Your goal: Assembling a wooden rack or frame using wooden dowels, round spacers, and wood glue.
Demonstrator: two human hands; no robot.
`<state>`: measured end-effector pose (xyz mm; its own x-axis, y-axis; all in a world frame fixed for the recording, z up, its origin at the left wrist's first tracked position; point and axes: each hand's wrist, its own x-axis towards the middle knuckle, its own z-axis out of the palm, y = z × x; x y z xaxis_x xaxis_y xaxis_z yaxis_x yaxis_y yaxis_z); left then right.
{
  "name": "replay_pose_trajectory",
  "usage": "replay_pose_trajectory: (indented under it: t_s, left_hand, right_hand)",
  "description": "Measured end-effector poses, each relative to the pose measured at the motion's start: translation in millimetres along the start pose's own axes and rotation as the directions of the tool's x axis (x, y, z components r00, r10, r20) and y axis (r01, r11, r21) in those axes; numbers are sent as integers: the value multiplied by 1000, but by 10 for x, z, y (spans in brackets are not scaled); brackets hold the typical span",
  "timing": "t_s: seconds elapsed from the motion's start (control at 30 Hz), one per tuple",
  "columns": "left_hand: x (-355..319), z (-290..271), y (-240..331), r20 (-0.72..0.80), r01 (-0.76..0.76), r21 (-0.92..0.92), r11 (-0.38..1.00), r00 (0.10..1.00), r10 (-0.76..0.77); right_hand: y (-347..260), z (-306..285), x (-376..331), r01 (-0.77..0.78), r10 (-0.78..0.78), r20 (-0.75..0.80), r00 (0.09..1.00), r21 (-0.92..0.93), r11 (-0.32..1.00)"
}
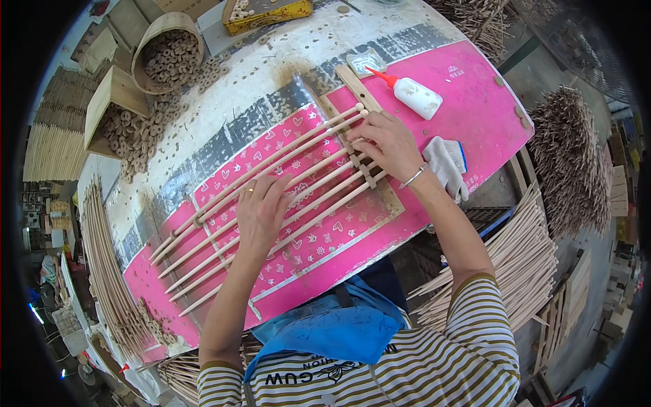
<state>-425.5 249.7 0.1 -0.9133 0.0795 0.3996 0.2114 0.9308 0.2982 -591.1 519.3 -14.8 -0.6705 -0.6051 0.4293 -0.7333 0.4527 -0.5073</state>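
Several long, pale wooden rods [308, 198] lie side by side across the pink printed sheet, with tapered tips at the lower left. Their upper-right ends rest at a notched wooden strip [370, 178]. Small round wooden balls [364, 114] cap two rod ends there. A small wooden ring [196, 221] sits around the far rods. My left hand [261, 210] is closed around a rod near mid-length, its fingertips partly hidden. At the strip, my right hand [388, 142] pinches a rod's end, just below the balls; its fingers cover the exact contact.
A white glue bottle [417, 98] with a red nozzle lies beyond my right hand, near a crumpled glove [444, 166]. Wooden rings fill a round tub [167, 57] and spill from a wooden box [115, 122]. Rod bundles [491, 261] stand beside the table.
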Motion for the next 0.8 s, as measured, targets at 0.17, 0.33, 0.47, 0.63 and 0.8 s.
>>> replay_pose_trajectory:
  t_s: [0.17, 0.33, 0.47, 0.63, 0.8]
  left_hand:
    - [-84, -35, 46, 200, -10, -37, 999, 980, 17]
    - [-85, 59, 35, 198, 9, -52, 999, 980, 2]
    - [-76, 54, 49, 187, 12, -70, 997, 982, 1]
    - [-79, 59, 29, 201, 27, -94, 995, 980, -8]
    - [-17, -45, -32, 146, 9, -147, 989, 989, 13]
  right_hand:
    - [-104, -108, -64, -1, -6, 87, 996, 90, 996]
    - [-69, -58, -111, 2, -10, 122, 992, 68, 998]
    - [-40, -56, -130, 22, -26, 98, 995, 41, 999]
    - [-84, -47, -110, 28, -26, 104, 994, -16, 999]
    - [-115, -54, -115, 44, -43, 75, 996, -15, 999]
